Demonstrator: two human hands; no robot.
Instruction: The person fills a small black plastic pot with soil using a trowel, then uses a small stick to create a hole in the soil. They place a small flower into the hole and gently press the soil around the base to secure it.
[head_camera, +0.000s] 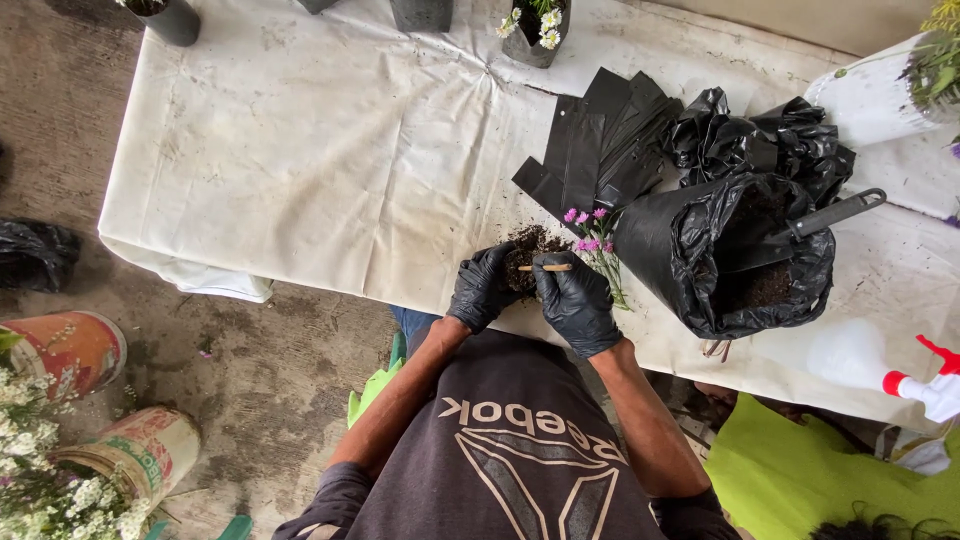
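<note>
The right hand (577, 300), in a black glove, is curled shut around a thin wooden stick (547, 267), gripping it near one end. The stick lies nearly level, its long axis running left to right, and its free tip points toward the left hand (483, 288). That tip reaches over the soil clump (527, 256) held between the two hands.

The left hand, also gloved, is cupped around the near left side of the clump, fingers bent and closed against it. The clump sits at the front edge of the table (330, 150), on its white cover, directly ahead of the person's chest. Both hands touch it, so neither is the nearer; the right one meets it by way of the stick, the left one directly.

A small plant with pink flowers (588, 230) rises from the far right side of the clump, just beyond the right hand's knuckles, its stems leaning away to the right. Just beside it, further right, stands an open black bag (690, 250) of soil with a trowel (820, 220) lying in it, handle pointing up and right. Flat black bags (590, 140) lie behind the clump, further onto the table. A spray bottle (900, 380) lies at the table's right front corner, well apart from the hands.
</note>
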